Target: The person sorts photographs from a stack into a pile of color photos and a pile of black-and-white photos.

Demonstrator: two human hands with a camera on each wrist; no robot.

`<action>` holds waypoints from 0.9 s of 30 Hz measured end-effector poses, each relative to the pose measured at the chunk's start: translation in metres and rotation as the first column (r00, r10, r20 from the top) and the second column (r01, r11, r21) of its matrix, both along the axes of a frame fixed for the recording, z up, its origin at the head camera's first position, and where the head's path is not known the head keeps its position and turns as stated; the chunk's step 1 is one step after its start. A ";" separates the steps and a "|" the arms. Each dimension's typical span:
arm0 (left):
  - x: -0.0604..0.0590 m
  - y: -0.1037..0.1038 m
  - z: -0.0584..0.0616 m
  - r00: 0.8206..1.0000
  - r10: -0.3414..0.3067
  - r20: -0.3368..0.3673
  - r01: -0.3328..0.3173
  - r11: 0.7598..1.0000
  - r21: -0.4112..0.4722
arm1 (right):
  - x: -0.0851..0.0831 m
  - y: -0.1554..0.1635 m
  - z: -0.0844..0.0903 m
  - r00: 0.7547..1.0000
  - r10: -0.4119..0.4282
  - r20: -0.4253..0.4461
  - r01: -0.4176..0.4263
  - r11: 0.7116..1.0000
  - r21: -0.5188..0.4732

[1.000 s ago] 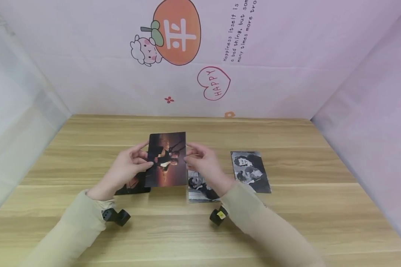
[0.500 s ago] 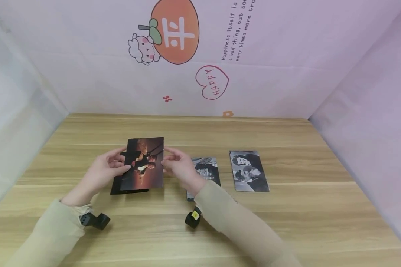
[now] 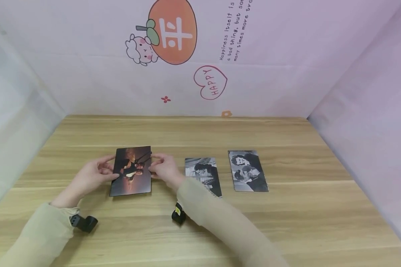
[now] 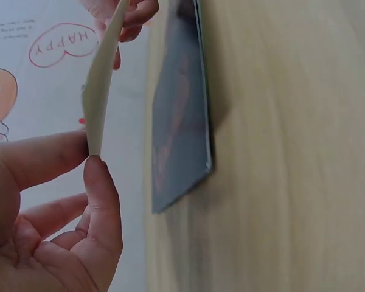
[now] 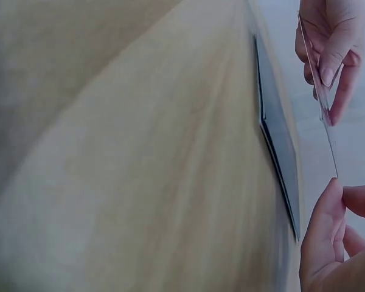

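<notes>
Both hands pinch the color photo by its side edges: left hand (image 3: 90, 177), right hand (image 3: 163, 170). Photo (image 3: 131, 170) hovers left of center, just above a dark stack (image 4: 179, 115) on the table (image 3: 287, 222). Best lowered flat, corners lined up.

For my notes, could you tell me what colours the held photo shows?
The held photo is dark with warm orange tones, clearest in the head view.
</notes>
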State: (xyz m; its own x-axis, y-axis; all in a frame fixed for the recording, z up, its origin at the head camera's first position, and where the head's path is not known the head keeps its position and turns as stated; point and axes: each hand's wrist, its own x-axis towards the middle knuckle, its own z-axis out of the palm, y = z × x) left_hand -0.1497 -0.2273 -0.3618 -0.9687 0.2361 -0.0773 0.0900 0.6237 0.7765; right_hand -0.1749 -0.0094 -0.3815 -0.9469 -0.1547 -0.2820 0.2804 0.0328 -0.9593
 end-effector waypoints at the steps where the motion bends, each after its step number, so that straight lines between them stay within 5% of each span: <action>1: -0.001 -0.001 -0.001 1.000 -0.006 0.005 0.006 1.000 -0.011 | -0.001 -0.001 -0.001 1.000 0.005 -0.002 -0.005 1.000 0.009; 9: -0.009 -0.003 -0.008 0.999 -0.010 0.038 0.014 0.995 -0.100 | -0.003 -0.005 -0.007 1.000 0.001 0.010 -0.002 0.995 0.095; 27: -0.013 -0.002 -0.009 0.997 -0.018 0.074 0.028 0.991 -0.130 | -0.004 -0.004 -0.003 0.996 0.088 0.003 -0.086 0.970 0.227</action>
